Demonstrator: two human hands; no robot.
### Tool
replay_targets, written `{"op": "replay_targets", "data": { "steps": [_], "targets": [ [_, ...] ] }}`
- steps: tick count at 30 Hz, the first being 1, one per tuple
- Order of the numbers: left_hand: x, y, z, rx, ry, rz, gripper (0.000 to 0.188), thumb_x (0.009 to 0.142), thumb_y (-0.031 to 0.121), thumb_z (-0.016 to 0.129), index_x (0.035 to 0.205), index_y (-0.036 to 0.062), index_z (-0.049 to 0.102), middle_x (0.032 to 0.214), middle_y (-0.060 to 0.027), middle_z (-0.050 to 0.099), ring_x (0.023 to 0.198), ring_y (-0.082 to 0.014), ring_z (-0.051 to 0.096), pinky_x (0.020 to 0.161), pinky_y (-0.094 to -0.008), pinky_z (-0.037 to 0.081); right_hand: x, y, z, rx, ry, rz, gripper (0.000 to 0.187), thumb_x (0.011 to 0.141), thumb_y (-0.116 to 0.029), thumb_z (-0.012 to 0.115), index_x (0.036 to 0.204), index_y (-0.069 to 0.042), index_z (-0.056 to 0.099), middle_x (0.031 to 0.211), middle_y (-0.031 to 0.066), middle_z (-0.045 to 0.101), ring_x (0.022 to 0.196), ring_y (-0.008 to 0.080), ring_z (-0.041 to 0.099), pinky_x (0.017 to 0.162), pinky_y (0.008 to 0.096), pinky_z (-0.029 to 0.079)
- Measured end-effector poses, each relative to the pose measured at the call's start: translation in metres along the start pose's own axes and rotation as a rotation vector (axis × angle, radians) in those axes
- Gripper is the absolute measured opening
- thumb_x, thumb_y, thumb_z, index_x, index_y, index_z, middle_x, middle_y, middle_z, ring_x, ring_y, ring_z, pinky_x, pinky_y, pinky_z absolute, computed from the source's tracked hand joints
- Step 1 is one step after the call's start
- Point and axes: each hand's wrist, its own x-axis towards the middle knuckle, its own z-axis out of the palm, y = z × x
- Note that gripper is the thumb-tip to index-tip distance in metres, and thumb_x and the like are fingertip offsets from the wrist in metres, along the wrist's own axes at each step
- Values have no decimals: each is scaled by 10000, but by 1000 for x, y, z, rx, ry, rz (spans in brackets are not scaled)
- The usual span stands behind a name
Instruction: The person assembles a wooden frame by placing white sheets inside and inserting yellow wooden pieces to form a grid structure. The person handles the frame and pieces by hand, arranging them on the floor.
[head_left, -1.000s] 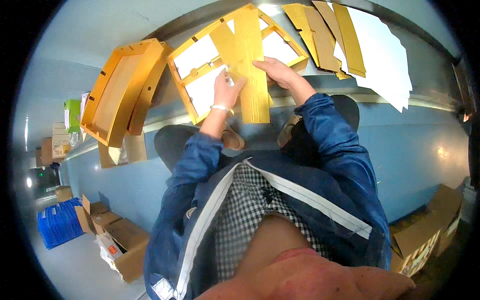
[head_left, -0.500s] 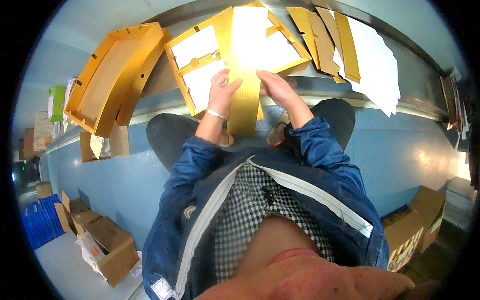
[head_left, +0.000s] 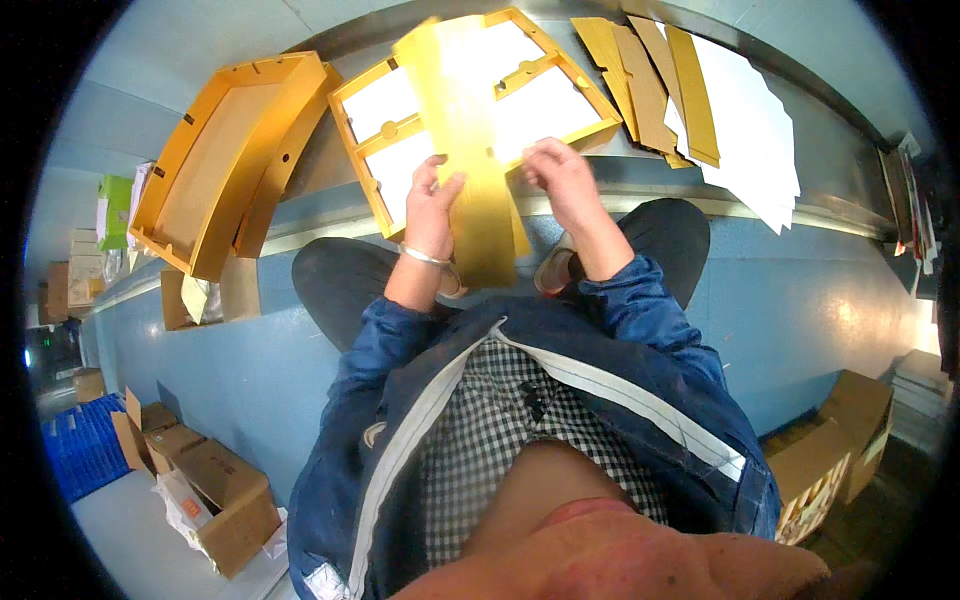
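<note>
Left hand point(head_left: 430, 218) grips a yellow strip point(head_left: 481, 215); right hand point(head_left: 564, 184), loosely curled, hangs just beside it.

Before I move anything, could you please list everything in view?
bench: one, grey, ahead of the person
divided box: one, yellow with white panels, on bench
cardboard strip: at least one, gold, across divided box
open boxes: at least two, yellow, left on bench
flat cardboard pieces: several, gold and brown, right of divided box
sheets: several, white, rightmost on bench
cartons: several, brown, lower left and right
stack: one, blue, far left
package: one, green, left
jacket: one, blue, on person
bracelet: one, pale, left wrist
left hand: one, bare, thumb on strip
right hand: one, bare, beside strip
</note>
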Motion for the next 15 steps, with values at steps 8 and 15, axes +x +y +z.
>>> {"op": "replay_targets", "data": {
  "steps": [8,15],
  "targets": [
    [1,24,-2,-290,-172,-126,277,974,73,583,1236,-9,548,1196,-128,646,1096,-218,639,975,-355,520,1,-1,-49,-856,33,-504,237,965,-260,625,939,-30,677,773,-17,622,675,79,543,615,236,429],
    [-1,25,10,-295,-344,-70,176,971,65,577,1144,37,560,1191,-119,645,1103,-216,625,993,-363,507,-2,-59,3,-223,-116,45,269,914,-271,690,953,-6,669,755,-19,614,661,64,520,595,220,405]
  ]
}}
